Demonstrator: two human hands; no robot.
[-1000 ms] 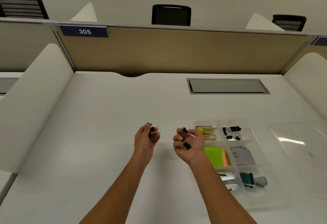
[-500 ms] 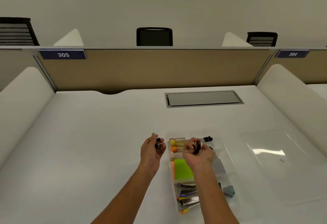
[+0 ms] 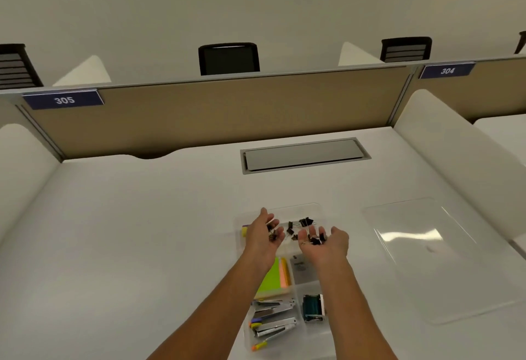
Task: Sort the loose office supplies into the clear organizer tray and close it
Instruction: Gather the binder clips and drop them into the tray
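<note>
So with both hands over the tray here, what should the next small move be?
Probably tip both palms to drop the binder clips into the far compartment, where other clips already lie. The left hand and right hand are cupped open above it.

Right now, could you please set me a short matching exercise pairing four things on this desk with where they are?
Things:
1. binder clips
2. clear lid
3. sticky notes
4. staplers

Places:
A. flat on the desk, right of the organizer tray
B. near left compartment of the tray
C. on the palm of the right hand
D. tray compartment beneath the left wrist

Pairs: 1-C, 2-A, 3-D, 4-B
</note>
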